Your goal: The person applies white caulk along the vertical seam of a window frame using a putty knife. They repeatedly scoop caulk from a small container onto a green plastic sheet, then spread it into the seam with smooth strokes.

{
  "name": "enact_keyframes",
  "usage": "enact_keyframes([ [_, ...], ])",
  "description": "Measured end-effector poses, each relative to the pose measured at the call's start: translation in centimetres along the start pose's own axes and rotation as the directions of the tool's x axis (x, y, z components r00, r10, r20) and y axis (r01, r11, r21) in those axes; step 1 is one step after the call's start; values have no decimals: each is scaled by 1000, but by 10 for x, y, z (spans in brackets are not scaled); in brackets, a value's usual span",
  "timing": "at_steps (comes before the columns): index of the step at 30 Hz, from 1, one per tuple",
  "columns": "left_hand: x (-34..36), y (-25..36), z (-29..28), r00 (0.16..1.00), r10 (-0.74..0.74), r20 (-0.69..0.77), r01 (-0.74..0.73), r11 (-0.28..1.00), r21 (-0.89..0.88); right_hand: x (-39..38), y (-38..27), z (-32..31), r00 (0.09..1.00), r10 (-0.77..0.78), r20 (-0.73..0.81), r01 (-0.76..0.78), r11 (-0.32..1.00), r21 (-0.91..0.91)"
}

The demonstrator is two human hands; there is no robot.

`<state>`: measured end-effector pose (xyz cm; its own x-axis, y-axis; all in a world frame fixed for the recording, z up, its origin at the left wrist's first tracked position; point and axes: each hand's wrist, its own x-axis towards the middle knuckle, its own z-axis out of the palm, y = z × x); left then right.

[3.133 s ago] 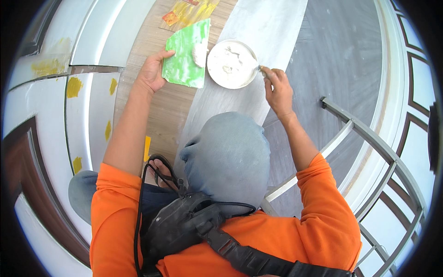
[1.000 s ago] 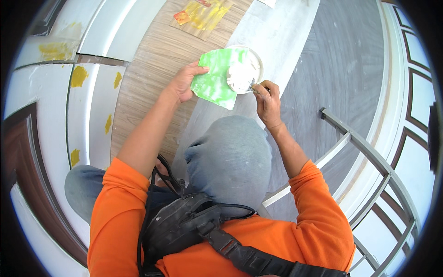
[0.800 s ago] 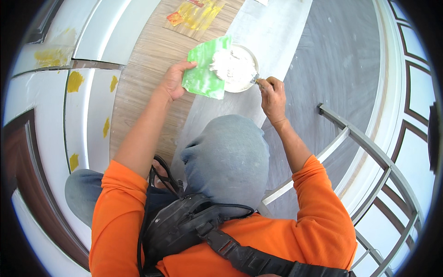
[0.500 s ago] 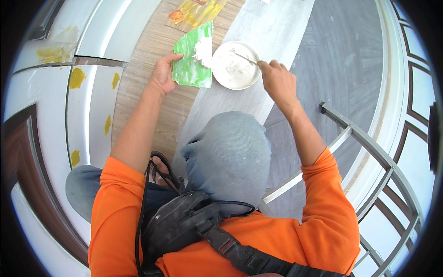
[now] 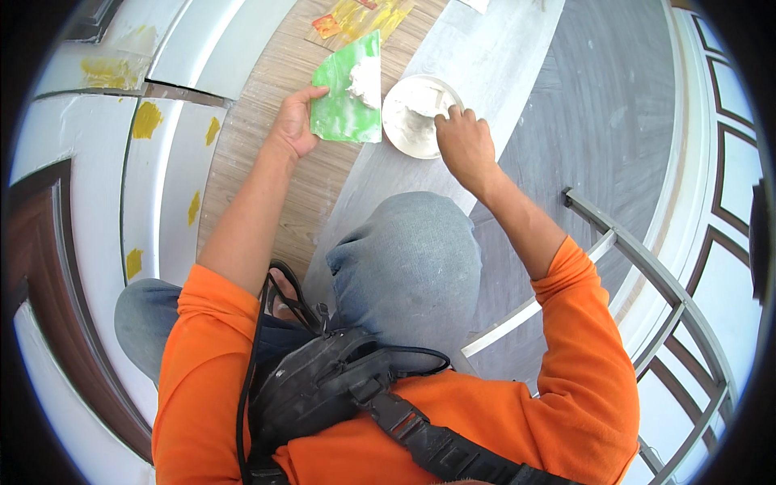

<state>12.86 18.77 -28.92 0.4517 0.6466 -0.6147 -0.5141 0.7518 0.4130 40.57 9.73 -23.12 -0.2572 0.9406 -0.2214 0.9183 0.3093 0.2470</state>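
My left hand [image 5: 297, 123] grips the lower left edge of a green flat board [image 5: 341, 113], thumb on top. A lump of white paste [image 5: 365, 83] sits near its right edge. Just right of the board stands a round white bowl [image 5: 391, 129] with more white paste [image 5: 419, 129] inside. My right hand [image 5: 467, 145] is closed over the bowl's right rim, holding a putty knife [image 5: 441, 103] that reaches into the bowl. The knife is partly hidden by my fingers and hard to make out against the paste.
A metal ladder-like frame [image 5: 655, 271] lies at my right. White panels with yellow patches [image 5: 148, 120] run along the left. Beyond the board lies a yellow-smeared sheet [image 5: 368, 23] on the wood-look floor. My bent knee [image 5: 408, 263] is close below the bowl.
My right hand has shifted down and left over the bowl, turning the putty knife in the paste. The board has moved slightly up in the picture, still in my left hand.
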Motion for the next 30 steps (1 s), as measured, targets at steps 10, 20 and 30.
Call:
enact_keyframes([
  [10,1,5,0,1000,-8,-12,8,1000,-24,69,22,-24,999,-33,-25,33,999,21],
  [20,4,11,-9,998,45,-34,-46,999,-16,24,-13,0,994,-103,22,104,989,-106],
  [30,0,-16,-20,999,-34,17,36,993,-114,-12,11,-23,996,21,86,-25,998,55],
])
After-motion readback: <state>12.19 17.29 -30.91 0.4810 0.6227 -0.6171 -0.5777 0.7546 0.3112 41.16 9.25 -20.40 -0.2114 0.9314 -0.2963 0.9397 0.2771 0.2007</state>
